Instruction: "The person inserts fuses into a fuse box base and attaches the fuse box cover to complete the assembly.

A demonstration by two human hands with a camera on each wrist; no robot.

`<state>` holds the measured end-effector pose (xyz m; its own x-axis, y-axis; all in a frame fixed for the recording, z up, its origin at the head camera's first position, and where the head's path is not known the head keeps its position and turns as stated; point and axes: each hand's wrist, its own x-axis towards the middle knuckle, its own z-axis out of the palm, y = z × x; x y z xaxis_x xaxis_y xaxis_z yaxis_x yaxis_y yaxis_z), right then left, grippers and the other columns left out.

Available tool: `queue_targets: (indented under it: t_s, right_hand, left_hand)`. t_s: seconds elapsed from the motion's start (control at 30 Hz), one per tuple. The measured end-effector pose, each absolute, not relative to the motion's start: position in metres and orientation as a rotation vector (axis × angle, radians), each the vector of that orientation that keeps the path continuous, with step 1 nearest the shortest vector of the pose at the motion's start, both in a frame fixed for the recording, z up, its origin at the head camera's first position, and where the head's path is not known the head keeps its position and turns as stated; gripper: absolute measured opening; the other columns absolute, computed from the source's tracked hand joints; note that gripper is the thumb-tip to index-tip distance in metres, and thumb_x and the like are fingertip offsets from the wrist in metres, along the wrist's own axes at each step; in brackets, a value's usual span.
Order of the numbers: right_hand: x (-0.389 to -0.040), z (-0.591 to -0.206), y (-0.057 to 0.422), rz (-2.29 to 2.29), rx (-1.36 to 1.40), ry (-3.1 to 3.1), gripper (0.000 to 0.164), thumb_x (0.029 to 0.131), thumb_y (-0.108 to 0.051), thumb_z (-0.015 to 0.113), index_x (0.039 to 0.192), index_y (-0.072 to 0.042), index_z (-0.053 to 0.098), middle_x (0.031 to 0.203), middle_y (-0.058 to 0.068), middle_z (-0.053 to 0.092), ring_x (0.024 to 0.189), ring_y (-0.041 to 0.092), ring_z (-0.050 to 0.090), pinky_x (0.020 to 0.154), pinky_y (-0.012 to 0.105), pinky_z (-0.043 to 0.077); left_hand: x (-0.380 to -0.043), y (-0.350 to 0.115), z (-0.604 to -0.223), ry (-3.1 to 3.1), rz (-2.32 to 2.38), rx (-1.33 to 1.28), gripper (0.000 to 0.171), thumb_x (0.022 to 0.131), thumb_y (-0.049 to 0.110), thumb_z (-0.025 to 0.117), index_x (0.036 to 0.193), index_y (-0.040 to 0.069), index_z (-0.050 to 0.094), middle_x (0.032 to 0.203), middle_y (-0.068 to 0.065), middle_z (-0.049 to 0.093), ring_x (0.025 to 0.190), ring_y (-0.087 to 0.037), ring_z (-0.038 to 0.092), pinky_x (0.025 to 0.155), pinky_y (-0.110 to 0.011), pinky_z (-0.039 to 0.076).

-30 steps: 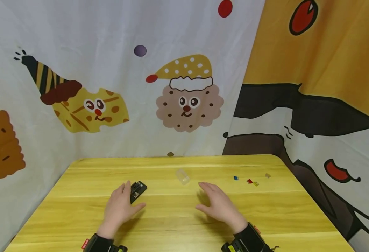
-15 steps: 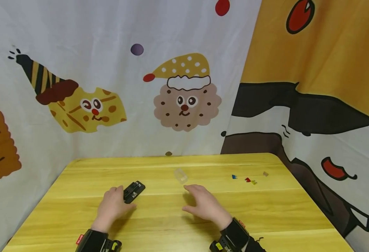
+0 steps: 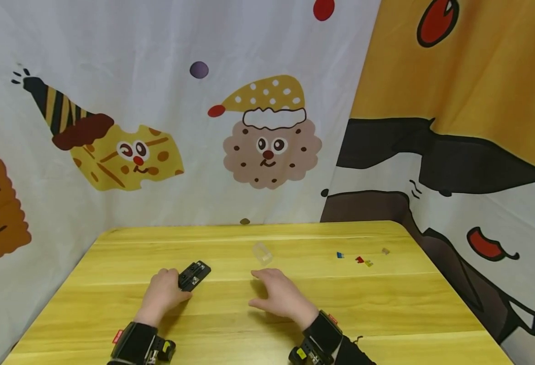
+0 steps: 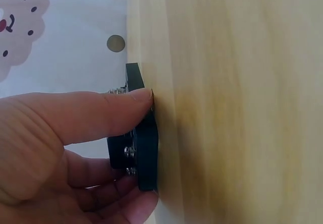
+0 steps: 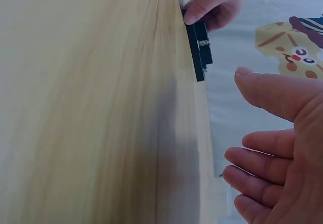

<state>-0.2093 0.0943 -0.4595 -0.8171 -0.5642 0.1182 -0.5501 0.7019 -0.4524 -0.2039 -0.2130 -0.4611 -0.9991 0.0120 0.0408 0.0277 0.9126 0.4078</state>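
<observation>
A black block (image 3: 195,275), oblong and fitted with silvery metal parts, is seen left of the middle of the tabletop (image 3: 230,324), slanted toward the far edge. It is gripped by the left hand (image 3: 159,291) between thumb and fingertips. The right hand (image 3: 281,294) is held above the middle of the tabletop, its fingers relaxed and its thumb apart. Just beyond it, toward the far edge, a clear plastic piece (image 3: 262,253) is set down. Toward the far right corner are scattered a blue piece (image 3: 340,255), a red piece (image 3: 360,259), a yellow piece (image 3: 369,263) and a pale brownish piece (image 3: 385,251). The tabletop is yellow and wood-grained, its far corners rounded; behind it, white cloth (image 3: 148,30) printed with cartoon figures is hung.
</observation>
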Motion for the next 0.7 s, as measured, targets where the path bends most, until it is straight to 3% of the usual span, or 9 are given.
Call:
queue_targets:
  t_s: [0.47, 0.7]
  right_hand:
    - [-0.215, -0.465, 0.069, -0.752, -0.935, 2.825, 0.066, 0.087, -0.041, 0.074, 0.140, -0.007, 0.054, 0.137, 0.010, 0.057, 0.128, 0.028, 0.049, 0.106, 0.039, 0.039]
    - [-0.217, -0.464, 0.064, -0.700, -0.947, 2.861, 0.067, 0.087, -0.042, 0.074, 0.140, -0.006, 0.053, 0.138, 0.010, 0.056, 0.129, 0.028, 0.049, 0.107, 0.040, 0.038]
  left_hand:
    - [-0.208, -0.216, -0.460, -3.025, -0.709, -0.036, 0.039, 0.062, 0.021, 0.084, 0.085, -0.001, 0.061, 0.074, -0.007, 0.057, 0.065, -0.022, 0.050, 0.060, -0.038, 0.043]
    - [-0.208, -0.211, -0.459, -3.023, -0.743, -0.064, 0.045, 0.060, 0.023, 0.082, 0.093, -0.002, 0.066, 0.078, -0.006, 0.062, 0.068, -0.020, 0.053, 0.063, -0.038, 0.045]
